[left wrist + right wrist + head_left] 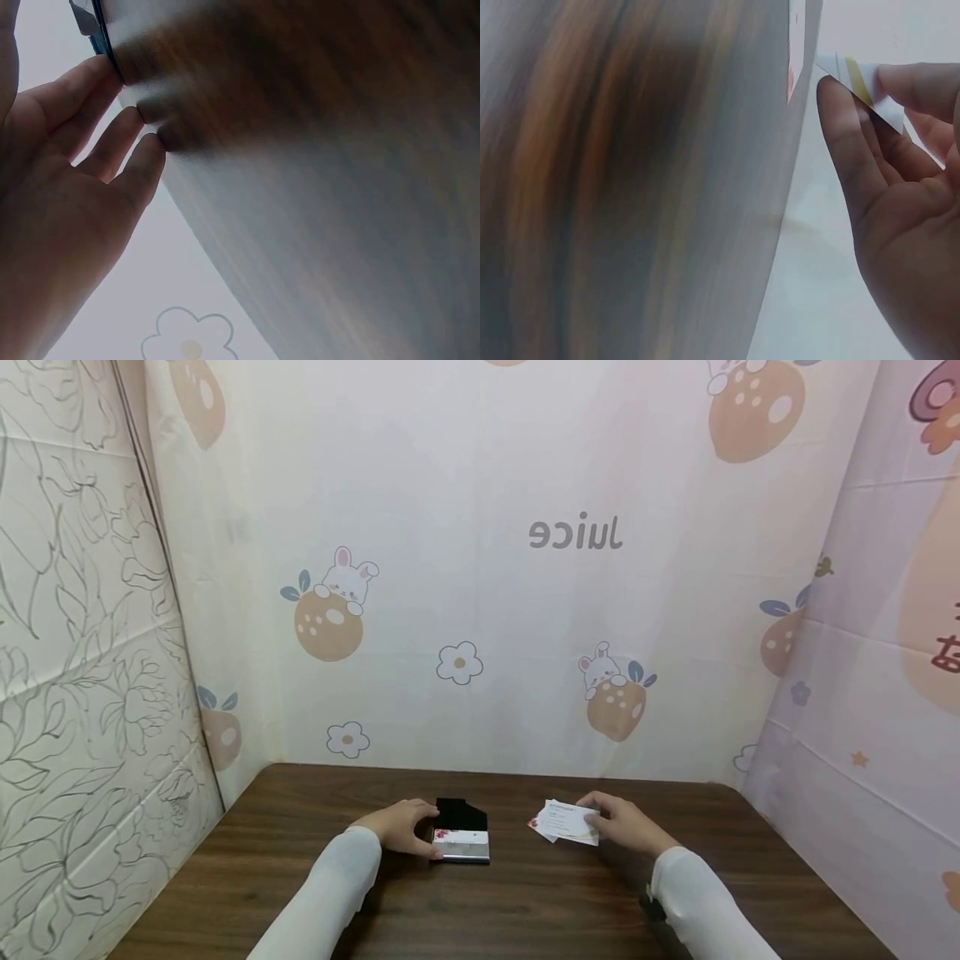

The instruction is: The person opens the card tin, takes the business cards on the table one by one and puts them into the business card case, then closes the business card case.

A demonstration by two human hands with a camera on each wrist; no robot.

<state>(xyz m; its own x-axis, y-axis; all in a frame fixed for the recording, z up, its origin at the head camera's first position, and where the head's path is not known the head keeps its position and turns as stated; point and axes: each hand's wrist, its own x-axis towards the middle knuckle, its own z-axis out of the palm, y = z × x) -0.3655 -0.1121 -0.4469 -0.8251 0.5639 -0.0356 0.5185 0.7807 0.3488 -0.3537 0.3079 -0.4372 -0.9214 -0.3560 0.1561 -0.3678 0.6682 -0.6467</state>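
On the table is a business card case (471, 852) with a silver body and its black lid (459, 815) raised behind. A white card with red flowers (468, 837) shows inside it. My left hand (401, 828) holds the case at its left end, thumb at the near corner and fingers by the lid; the left wrist view shows only a dark edge at the fingertips. To the right, my right hand (626, 827) pinches white business cards (572, 822) between thumb and fingers. A flower-printed card (796, 45) juts out leftward beneath; whether it touches the table I cannot tell.
The brown wooden table (480, 910) runs back to a printed curtain (480, 718). More cloth hangs at the left (90, 693) and right (847, 735). A dark item (652, 906) is by the right sleeve's cuff.
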